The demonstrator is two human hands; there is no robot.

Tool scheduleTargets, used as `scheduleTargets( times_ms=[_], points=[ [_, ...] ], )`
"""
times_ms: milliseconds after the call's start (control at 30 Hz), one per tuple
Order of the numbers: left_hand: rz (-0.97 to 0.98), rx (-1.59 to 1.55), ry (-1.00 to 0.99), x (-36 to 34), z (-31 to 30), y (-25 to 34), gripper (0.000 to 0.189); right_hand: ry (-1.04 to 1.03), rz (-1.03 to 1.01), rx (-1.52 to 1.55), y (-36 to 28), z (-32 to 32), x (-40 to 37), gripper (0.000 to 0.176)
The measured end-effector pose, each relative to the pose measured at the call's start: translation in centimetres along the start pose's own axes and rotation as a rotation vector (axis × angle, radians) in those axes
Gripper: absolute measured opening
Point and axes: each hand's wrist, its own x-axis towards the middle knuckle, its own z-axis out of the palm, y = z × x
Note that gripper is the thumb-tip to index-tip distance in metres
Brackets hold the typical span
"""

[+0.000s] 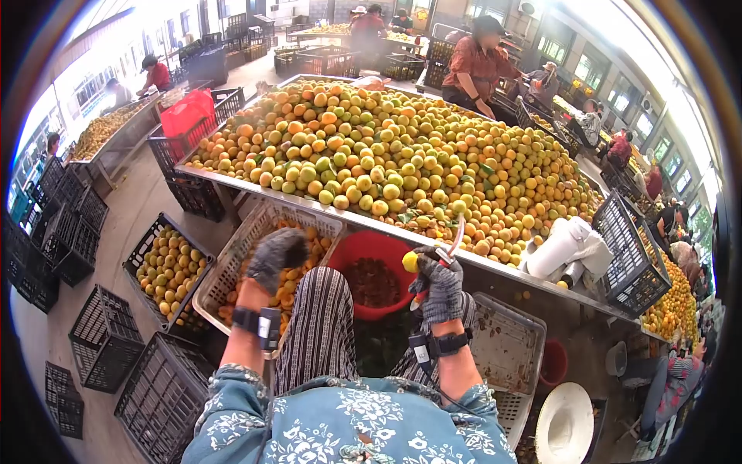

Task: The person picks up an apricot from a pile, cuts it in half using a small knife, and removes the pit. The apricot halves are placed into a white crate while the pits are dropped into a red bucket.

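**One small fruit and a pair of shears in the right hand, left hand over the basket**

The right hand (442, 286), gloved, is closing around the red handles of the shears (456, 236), whose blades are pointing up and away. Its fingertips are also pinching a single yellow fruit (410, 261) just above the red tub (348, 249), near the front edge of the worktop (255, 192).

The fruit is looking small, round and light, probably firm with a thin skin that would bruise or puncture. It is best taken around its middle with soft fingertip pressure and kept clear of the blade tips. The shears are looking stiff and sharp at the point, so the handles are the place to hold them.

The left hand (274, 257), also gloved, is hanging with its fingers curled downward over the beige basket (224, 271) of orange fruit. Whether it is gripping one cannot be told.

Counting:
- one fruit is showing in the right hand
- one pair of shears
- one red tub
- one beige basket
- one black crate (143, 247) of yellow fruit, further left on the floor

The pile (386, 147) on the worktop is holding far too many fruits to count.
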Motion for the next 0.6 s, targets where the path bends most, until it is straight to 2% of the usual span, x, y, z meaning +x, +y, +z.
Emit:
scheduleTargets(
  times_ms=[133, 167, 200, 233, 333, 400, 467, 500, 533, 567, 600],
  points=[
    [-0.002, -0.031, -0.451, 2.3, 8.5, -0.1, 0.027, -0.033, -0.040, 0.175, -0.9, -0.1, 2.3, 0.018],
    [0.035, 0.071, -0.495, 4.1, 10.0, -2.2, 0.027, -0.023, -0.058, 0.173, -1.0, -0.5, 2.8, 0.020],
    [0.012, -0.023, -0.555, 4.1, 11.9, -2.3, 0.028, -0.014, -0.085, 0.171, -1.3, -0.9, 3.4, 0.021],
    [-0.198, -0.214, -0.517, 3.9, 13.9, -2.2, 0.028, -0.059, -0.094, 0.112, -2.3, -1.1, 3.8, 0.023],
    [-0.289, -0.288, -0.588, 4.8, 17.5, -2.0, 0.028, -0.031, -0.132, -0.030, -3.4, -2.1, 4.8, 0.018],
    [-0.253, -0.262, -0.643, 5.2, 18.6, -2.2, 0.030, -0.015, -0.131, 0.016, -3.6, -2.3, 5.1, 0.016],
    [-0.204, -0.273, -0.450, 6.2, 20.3, -3.6, 0.036, 0.091, -0.191, -0.163, -2.6, -3.2, 6.1, 0.011],
    [-0.269, -0.365, -0.422, 5.9, 21.2, -3.0, 0.039, 0.110, -0.182, -0.262, -2.7, -3.4, 6.3, 0.010],
    [-0.334, -0.441, -0.577, 7.3, 21.1, -4.4, 0.033, 0.134, -0.174, -0.363, -2.7, -3.6, 6.6, 0.010],
    [-0.104, -0.149, -0.637, 8.6, 21.0, -5.7, 0.031, 0.144, -0.208, -0.366, -2.5, -3.7, 6.9, 0.010],
    [-0.103, -0.151, -0.663, 9.2, 21.0, -5.9, 0.030, 0.151, -0.239, -0.369, -2.0, -3.8, 7.3, 0.010]
  ],
)
